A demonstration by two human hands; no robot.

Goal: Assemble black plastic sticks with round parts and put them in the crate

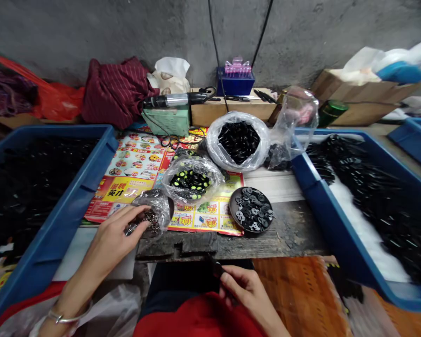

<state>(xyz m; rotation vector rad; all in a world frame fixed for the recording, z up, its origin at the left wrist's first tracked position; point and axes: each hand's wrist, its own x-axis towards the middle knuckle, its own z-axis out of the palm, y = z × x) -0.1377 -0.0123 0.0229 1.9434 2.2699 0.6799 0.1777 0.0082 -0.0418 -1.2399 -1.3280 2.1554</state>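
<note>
My left hand [117,236] reaches into a clear plastic bag [163,210] of small metal parts [150,222]; its thumb and fingers are bent around the parts, and whether it pinches one is hidden. Below the bench's front edge, my right hand [240,285] is closed on a small black piece [219,270]. Behind the metal parts sits a bag of black pieces with yellow-green ends [191,182]. Farther back is a bag of glossy black pieces [239,142]. A round dish [233,213] holds flat dark pieces to the right.
Blue bins [61,229] [328,220] with black parts flank the wooden bench [284,238]. Printed paper [126,164] covers part of it. An electric tool [177,99] lies on a green box [168,120] at the back, beside a blue box [235,85].
</note>
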